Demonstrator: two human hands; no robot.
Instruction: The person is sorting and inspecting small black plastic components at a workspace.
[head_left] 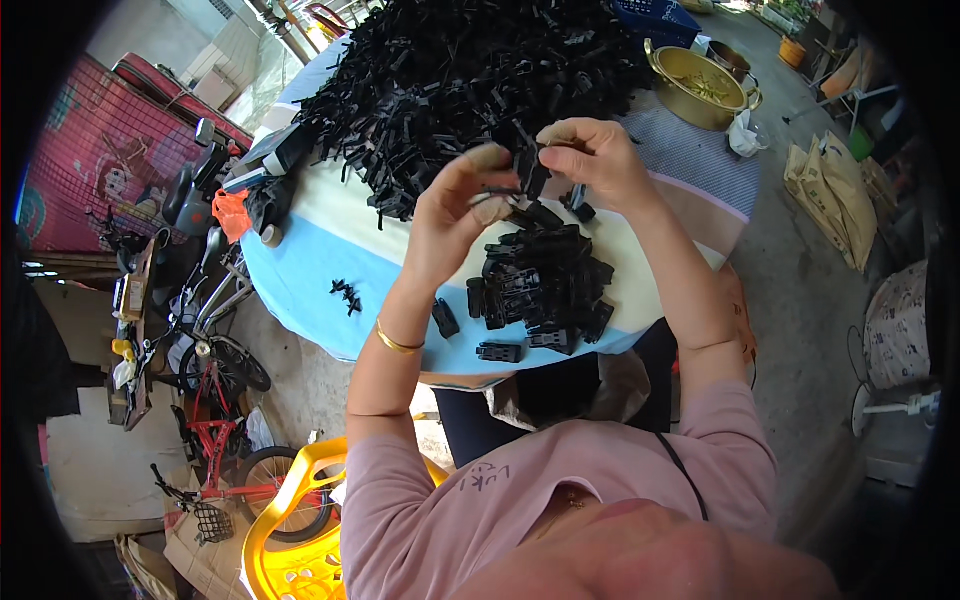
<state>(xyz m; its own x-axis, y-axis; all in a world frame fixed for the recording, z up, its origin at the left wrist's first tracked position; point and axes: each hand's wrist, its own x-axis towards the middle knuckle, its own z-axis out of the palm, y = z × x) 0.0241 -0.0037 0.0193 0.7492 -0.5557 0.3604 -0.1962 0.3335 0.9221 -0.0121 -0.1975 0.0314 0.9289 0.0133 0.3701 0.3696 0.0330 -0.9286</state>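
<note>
We've got moderate, diffuse daylight, strongest at upper left, where the pale background (pixel 240 50) nearly washes out. Tablecloth (pixel 320 285) reads bright; floor (pixel 790 300) at right duller, lower corners dim. Shadows soft; we note small glints on the gold basin (pixel 690 104). Black pile (pixel 460 90) crushes dark, so we can't separate most pieces. Left hand (pixel 455 200) slightly blurred at the fingertips. Fisheye: black sides and corners, lines bowed, bluish fringe far left.
</note>
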